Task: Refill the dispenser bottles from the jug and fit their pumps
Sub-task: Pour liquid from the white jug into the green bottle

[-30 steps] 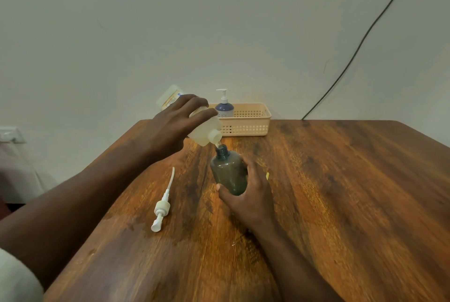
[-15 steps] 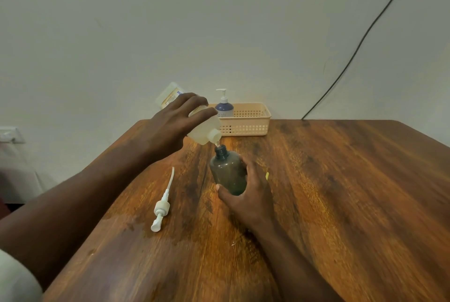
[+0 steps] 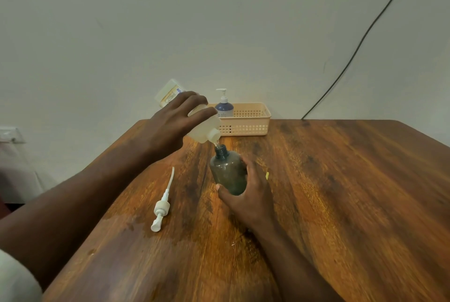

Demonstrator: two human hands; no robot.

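My left hand (image 3: 174, 122) grips a pale translucent jug (image 3: 203, 128), tilted with its spout down right over the open neck of a dark grey dispenser bottle (image 3: 227, 171). A thin clear stream runs from the spout into the neck. My right hand (image 3: 250, 194) wraps the bottle's right side and holds it upright on the wooden table (image 3: 341, 192). A white pump (image 3: 162, 206) with its long tube lies flat on the table, left of the bottle. A second bottle (image 3: 224, 105), blue with a white pump fitted, stands in the left end of a beige basket (image 3: 253, 120).
The basket sits at the table's far edge against the wall. A black cable (image 3: 360, 41) runs down the wall to the table's back right. A small yellow object (image 3: 267, 175) peeks out behind my right hand. A damp patch darkens the wood near the pump.
Almost nothing has moved. The jug stays tipped over the bottle's neck, and both hands keep their hold.
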